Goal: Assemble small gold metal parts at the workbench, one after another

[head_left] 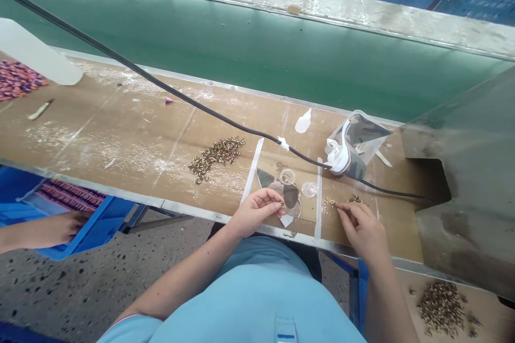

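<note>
Over the camouflage-patterned scrap, my left hand is closed in a pinch on a small dark-and-gold piece. My right hand is also pinched, its fingertips beside a little heap of tiny gold bits; whatever it holds is too small to make out. A small dark pile lies just behind that hand. Two small clear round dishes, one on the scrap and one right of it, sit between strips of white tape. Left of them is a larger pile of dark-and-gold pieces.
A black cable crosses above the cardboard-covered bench. A clear bag with camouflage material stands at the back right, near a metal housing. Another person's hand reaches into a blue crate. More pieces lie lower right.
</note>
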{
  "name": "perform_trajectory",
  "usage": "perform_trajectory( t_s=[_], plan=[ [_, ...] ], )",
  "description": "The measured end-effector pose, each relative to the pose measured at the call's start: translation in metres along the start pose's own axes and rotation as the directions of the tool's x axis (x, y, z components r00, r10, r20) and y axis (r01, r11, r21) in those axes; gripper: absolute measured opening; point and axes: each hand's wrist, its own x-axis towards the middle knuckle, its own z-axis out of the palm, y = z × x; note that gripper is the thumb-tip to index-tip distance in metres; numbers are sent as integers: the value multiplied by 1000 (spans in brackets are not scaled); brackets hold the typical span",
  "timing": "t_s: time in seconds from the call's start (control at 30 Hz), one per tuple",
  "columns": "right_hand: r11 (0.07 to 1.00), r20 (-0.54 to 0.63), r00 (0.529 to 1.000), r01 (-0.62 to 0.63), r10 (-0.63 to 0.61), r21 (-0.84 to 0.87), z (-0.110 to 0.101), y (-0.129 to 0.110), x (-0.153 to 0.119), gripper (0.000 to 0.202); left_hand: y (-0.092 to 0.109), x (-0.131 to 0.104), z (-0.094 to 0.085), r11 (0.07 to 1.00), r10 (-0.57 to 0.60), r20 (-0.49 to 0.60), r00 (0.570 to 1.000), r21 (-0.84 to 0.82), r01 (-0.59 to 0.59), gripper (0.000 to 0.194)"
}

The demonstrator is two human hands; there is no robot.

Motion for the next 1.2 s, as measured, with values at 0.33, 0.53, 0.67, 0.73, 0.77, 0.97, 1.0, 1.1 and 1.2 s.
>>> perform_trajectory(
  t_s=[0.33,0.53,0.67,0.73,0.77,0.97,1.0,1.1,1.2],
  plan=[
    [995,-26,997,-73,71,-75,5,-10,2,62,-1,1,0,1000,5,0,1000,1,-5,31],
    [993,-34,999,-30,27,-115,10,-7,3,56,-1,0,0,1000,5,-3,1000,-12,-5,32],
    [999,-63,998,-34,32,-29,9,-14,1,47,-1,-1,2,1000,-1,-10,1000,-18,1,33],
    [995,-59,998,-24,29,92,11,-24,0,37,-1,-2,4,999,-31,-4,1000,-32,31,33],
    [986,-53,998,-11,20,164,13,-30,-1,31,-1,-2,5,998,-52,3,999,-43,52,34],
    [889,-45,995,100,-89,447,35,-67,2,15,-2,-2,9,984,-117,56,992,-129,124,39],
    [882,-40,994,109,-102,459,38,-70,3,14,-2,-2,9,982,-120,61,991,-139,128,39],
    [876,-34,991,129,-128,465,46,-73,5,13,-3,-2,8,977,-130,53,990,-163,137,42],
    [882,-39,992,128,-124,453,50,-72,4,14,-5,-2,8,973,-141,29,990,-182,144,43]
  ],
)
